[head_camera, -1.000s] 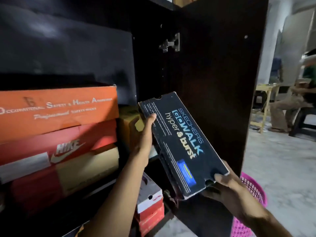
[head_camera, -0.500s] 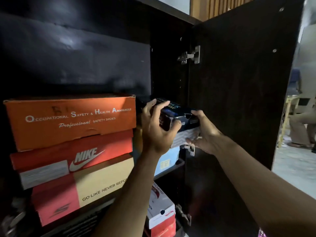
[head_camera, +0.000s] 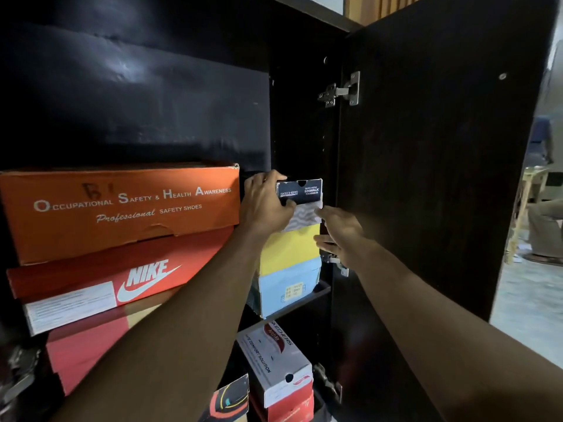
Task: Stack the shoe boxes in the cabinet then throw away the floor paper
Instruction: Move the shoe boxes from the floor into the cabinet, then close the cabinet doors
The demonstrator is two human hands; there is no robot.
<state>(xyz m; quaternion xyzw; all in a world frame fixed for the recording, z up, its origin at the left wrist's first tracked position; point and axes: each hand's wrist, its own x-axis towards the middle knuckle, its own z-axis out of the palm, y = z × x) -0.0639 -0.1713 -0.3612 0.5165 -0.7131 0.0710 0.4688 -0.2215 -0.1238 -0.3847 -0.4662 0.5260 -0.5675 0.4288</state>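
A black Skechers shoe box (head_camera: 300, 191) lies end-on inside the dark cabinet (head_camera: 298, 117), on top of a yellow box (head_camera: 289, 249) and a light blue box (head_camera: 285, 292). My left hand (head_camera: 264, 205) grips the black box's left front corner, thumb over its top edge. My right hand (head_camera: 338, 233) has its fingers stretched out flat, the tips touching the grey patterned lower front of the same box. To the left stand an orange safety-shoes box (head_camera: 122, 208), a red Nike box (head_camera: 100, 281) and a red-and-tan box (head_camera: 88, 357). No floor paper is in view.
The cabinet door (head_camera: 432, 178) stands open on the right, its hinge (head_camera: 339, 91) near the top. A white-and-red Skechers box (head_camera: 274, 360) sits on the shelf below. A seated person (head_camera: 545, 229) and a wooden table (head_camera: 530, 184) are at the far right on the pale floor.
The black Skechers box, held tilted in front of the cabinet a second ago, has been turned end-on and slid onto the yellow box. Both hands followed it in; my right hand's fingers flattened.
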